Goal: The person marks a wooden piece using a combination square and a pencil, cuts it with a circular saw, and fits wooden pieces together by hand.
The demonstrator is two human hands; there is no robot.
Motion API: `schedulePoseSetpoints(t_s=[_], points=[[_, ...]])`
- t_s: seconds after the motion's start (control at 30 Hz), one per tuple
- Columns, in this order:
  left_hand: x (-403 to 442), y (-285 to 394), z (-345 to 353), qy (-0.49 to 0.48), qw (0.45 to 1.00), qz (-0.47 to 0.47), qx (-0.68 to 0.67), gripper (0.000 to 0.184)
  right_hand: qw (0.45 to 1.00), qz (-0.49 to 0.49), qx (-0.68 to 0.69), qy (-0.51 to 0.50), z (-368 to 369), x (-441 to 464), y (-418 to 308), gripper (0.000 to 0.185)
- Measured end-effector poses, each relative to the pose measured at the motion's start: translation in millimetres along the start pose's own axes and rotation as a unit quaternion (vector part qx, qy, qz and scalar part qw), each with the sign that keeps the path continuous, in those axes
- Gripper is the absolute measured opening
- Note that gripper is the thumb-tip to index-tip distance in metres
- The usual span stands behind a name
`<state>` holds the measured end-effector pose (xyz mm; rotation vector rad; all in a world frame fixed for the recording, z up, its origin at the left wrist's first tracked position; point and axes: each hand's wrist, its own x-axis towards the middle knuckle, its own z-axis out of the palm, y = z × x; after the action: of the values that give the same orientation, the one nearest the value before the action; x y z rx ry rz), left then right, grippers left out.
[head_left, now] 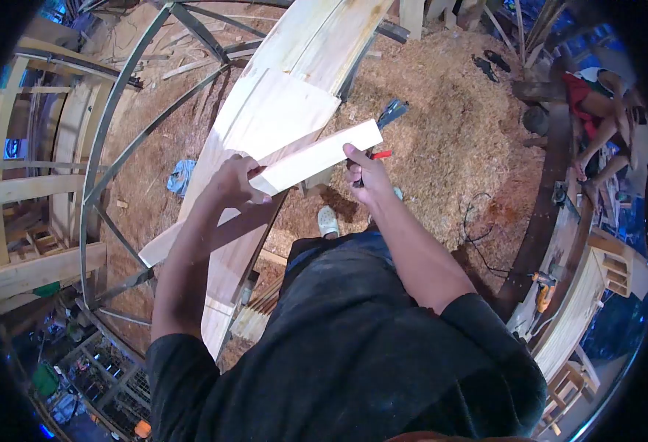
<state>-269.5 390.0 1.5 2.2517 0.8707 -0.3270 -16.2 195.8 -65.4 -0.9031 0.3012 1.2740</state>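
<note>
Holding pale board (321, 158) in both hands, just above the bench (276, 103).
Pinching one end in left hand (232, 181); pinching near the other in right hand (369, 179), thumb on the upper face, red-tipped tool (381, 155) in the same grip. Best to support both ends evenly, avoid twisting, and keep the red tip off the wood.

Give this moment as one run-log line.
left hand: holds one end of pale rectangular wooden board | right hand: grips other end, slim red-tipped object alongside | beneath: wide pale wooden planks
</note>
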Motion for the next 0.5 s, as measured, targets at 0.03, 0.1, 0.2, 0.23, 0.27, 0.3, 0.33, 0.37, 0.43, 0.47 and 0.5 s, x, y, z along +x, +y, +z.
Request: schedulePoseSetpoints(t_s=[0.03, 0.1, 0.2, 0.23, 0.27, 0.3, 0.33, 0.37, 0.43, 0.47, 0.5], points=[[-5, 17, -8, -0.039, 0.998, -0.030, -0.034, 0.075, 1.000, 0.001, -0.004, -0.006, -3, -2, -1, 0.021], [-14, 35, -6, -0.036, 0.997, -0.073, 0.017, 0.075, 1.000, 0.006, -0.019, -0.008, -11, -8, -1, 0.021], [-16, 39, -2, -0.032, 0.991, -0.093, 0.089, 0.071, 0.998, 0.000, -0.060, -0.013, -24, -13, 0, 0.022], [-23, 45, -4, -0.022, 0.993, -0.081, 0.084, 0.069, 0.997, 0.003, -0.077, 0.011, -31, -12, 2, 0.022], [-29, 50, -5, -0.010, 0.994, -0.069, 0.079, 0.067, 0.994, 0.010, -0.102, 0.024, -40, -13, 2, 0.023], [-30, 52, -4, 0.002, 0.994, -0.052, 0.098, 0.065, 0.991, 0.016, -0.128, 0.034, -51, -13, 0, 0.024], [-32, 54, -2, 0.015, 0.992, -0.037, 0.119, 0.064, 0.987, 0.024, -0.154, 0.043, -57, -18, -3, 0.025], [-34, 56, -5, 0.029, 0.989, -0.023, 0.140, 0.063, 0.985, 0.033, -0.162, 0.051, -64, -24, -6, 0.026], [-44, 65, -27, 0.109, 0.990, -0.016, 0.085, 0.061, 0.967, 0.017, -0.244, 0.065, -62, -33, -12, 0.027], [-51, 74, -42, 0.145, 0.988, -0.011, 0.055, 0.060, 0.956, 0.009, -0.285, 0.075, -62, -37, -14, 0.027], [-56, 114, -84, 0.057, 0.983, -0.162, 0.058, 0.057, 0.951, -0.014, -0.301, 0.063, -63, -41, -15, 0.026]])
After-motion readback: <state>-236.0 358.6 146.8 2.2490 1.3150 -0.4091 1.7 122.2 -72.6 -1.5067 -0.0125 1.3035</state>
